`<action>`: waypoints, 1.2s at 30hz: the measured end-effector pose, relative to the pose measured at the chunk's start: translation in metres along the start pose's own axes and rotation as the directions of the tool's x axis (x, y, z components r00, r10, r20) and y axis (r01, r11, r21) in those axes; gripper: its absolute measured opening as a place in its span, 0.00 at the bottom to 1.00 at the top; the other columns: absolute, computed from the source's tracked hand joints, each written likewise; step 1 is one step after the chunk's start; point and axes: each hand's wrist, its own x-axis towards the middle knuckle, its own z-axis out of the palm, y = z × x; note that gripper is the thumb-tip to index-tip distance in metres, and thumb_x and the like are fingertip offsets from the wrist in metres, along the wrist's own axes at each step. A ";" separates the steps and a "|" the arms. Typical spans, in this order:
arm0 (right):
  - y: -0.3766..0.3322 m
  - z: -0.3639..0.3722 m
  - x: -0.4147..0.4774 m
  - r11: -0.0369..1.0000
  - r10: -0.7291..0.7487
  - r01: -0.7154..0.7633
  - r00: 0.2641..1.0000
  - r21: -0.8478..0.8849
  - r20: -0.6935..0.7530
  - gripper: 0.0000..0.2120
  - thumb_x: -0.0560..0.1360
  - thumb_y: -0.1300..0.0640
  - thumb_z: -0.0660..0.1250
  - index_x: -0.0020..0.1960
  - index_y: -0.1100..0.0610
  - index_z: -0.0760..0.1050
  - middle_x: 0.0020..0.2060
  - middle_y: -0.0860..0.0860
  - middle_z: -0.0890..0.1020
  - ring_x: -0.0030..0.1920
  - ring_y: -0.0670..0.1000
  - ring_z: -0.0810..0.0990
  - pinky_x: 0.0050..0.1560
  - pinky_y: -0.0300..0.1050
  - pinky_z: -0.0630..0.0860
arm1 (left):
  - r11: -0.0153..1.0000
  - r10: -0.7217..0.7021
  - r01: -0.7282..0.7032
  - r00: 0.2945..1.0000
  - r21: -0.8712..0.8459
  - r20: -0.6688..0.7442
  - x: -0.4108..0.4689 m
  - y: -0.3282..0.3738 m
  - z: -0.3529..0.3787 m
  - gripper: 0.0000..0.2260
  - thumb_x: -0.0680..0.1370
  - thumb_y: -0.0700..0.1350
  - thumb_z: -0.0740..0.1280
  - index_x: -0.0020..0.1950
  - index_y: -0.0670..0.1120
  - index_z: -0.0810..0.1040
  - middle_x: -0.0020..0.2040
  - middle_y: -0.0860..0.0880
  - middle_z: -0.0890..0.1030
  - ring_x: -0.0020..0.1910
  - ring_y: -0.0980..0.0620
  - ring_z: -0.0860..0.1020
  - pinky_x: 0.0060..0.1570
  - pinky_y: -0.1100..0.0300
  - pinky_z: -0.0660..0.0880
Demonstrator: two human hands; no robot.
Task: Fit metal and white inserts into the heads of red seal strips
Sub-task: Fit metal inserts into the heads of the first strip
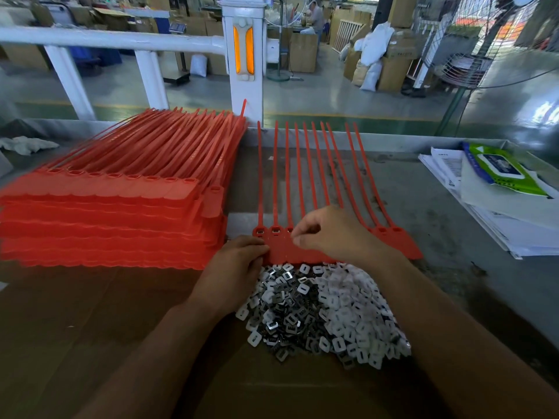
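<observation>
Saw the fingers (298, 238) of the right hand (329, 234) curled, thumb and forefinger tips drawn together in a pinch over the strip heads (276, 229); could not make out anything pinched. Found the left hand (233, 264) with fingers bent close together, gripping the near-left corner of the row of red seal strips (402, 246), thumb hidden. Counted ten thin tails running from one flat shared tab, with square open heads along its far side. Logged the row flat on the grey table (438, 207), near edge touching the heaped metal inserts (287, 316) and, rightward, white inserts (357, 313), all slotted squares on brown cardboard (90, 328). Noted a tall stack of like red strips (106, 213) just left, faint marks along its tails too blurred to read. Spotted a green-and-blue wipes packet (499, 167) on papers (514, 237) far right, print on both too small to read.
</observation>
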 end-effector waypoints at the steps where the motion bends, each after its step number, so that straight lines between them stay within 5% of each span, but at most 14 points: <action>1: -0.003 0.001 -0.008 0.999 -0.036 0.037 0.998 -0.007 0.047 0.02 0.71 0.58 0.71 0.42 0.52 0.81 0.34 0.38 0.78 0.35 0.32 0.76 0.35 0.23 0.69 | 1.000 0.003 -0.003 1.000 0.005 -0.001 0.000 0.000 0.000 0.14 0.78 0.38 0.61 0.62 0.44 0.76 0.63 0.49 0.74 0.61 0.55 0.70 0.55 0.76 0.57; 5: -0.012 0.007 -0.025 0.989 -0.105 0.123 0.976 -0.086 0.188 0.08 0.71 0.58 0.72 0.50 0.54 0.81 0.40 0.43 0.80 0.36 0.35 0.76 0.38 0.24 0.71 | 1.000 -0.003 0.003 1.000 0.013 -0.008 0.000 0.001 0.001 0.14 0.77 0.37 0.62 0.62 0.43 0.77 0.63 0.48 0.75 0.61 0.54 0.71 0.53 0.77 0.56; 10: -0.011 0.017 -0.028 0.967 -0.109 0.143 0.981 -0.210 0.163 0.14 0.72 0.56 0.69 0.57 0.54 0.79 0.50 0.48 0.81 0.38 0.36 0.72 0.39 0.22 0.67 | 1.000 -0.003 0.003 1.000 0.020 -0.007 0.000 0.001 0.001 0.14 0.78 0.38 0.61 0.62 0.43 0.77 0.63 0.49 0.74 0.61 0.54 0.70 0.54 0.76 0.56; 14: -0.008 0.026 -0.025 0.947 -0.119 0.147 0.986 -0.286 0.115 0.11 0.74 0.58 0.66 0.56 0.55 0.80 0.52 0.50 0.81 0.50 0.45 0.77 0.50 0.34 0.70 | 1.000 -0.003 0.003 1.000 0.021 -0.010 0.000 0.001 0.001 0.14 0.78 0.38 0.61 0.62 0.44 0.76 0.64 0.50 0.74 0.62 0.55 0.70 0.53 0.77 0.55; 22: -0.008 0.029 -0.021 0.957 -0.118 0.142 0.987 -0.252 0.108 0.04 0.71 0.60 0.69 0.46 0.56 0.81 0.45 0.48 0.82 0.46 0.44 0.78 0.47 0.36 0.73 | 1.000 0.004 -0.004 1.000 0.018 -0.010 0.000 0.001 0.000 0.14 0.78 0.38 0.62 0.62 0.43 0.77 0.63 0.48 0.75 0.62 0.54 0.71 0.55 0.75 0.57; 29: -0.008 0.023 -0.025 0.995 -0.057 0.063 0.996 -0.075 0.070 0.04 0.69 0.63 0.71 0.39 0.56 0.79 0.34 0.40 0.76 0.35 0.37 0.74 0.35 0.25 0.70 | 1.000 -0.004 0.004 1.000 0.010 -0.009 0.000 0.001 0.001 0.14 0.78 0.38 0.62 0.62 0.43 0.76 0.63 0.49 0.74 0.62 0.54 0.70 0.55 0.74 0.57; 33: -0.005 0.021 -0.027 0.997 -0.068 0.069 0.997 -0.019 0.041 0.09 0.72 0.62 0.69 0.52 0.55 0.81 0.41 0.43 0.80 0.42 0.38 0.76 0.44 0.27 0.72 | 1.000 -0.013 0.013 1.000 0.000 -0.004 0.000 0.000 0.001 0.14 0.78 0.38 0.61 0.63 0.43 0.76 0.63 0.49 0.74 0.62 0.54 0.70 0.56 0.73 0.58; 36: -0.003 0.018 -0.026 0.998 -0.055 0.055 0.998 0.042 0.002 0.08 0.73 0.63 0.68 0.51 0.57 0.82 0.40 0.46 0.83 0.38 0.38 0.79 0.44 0.29 0.76 | 1.000 -0.013 0.013 1.000 0.000 -0.003 0.000 0.000 0.001 0.14 0.78 0.38 0.61 0.63 0.43 0.76 0.64 0.50 0.74 0.62 0.55 0.70 0.57 0.73 0.58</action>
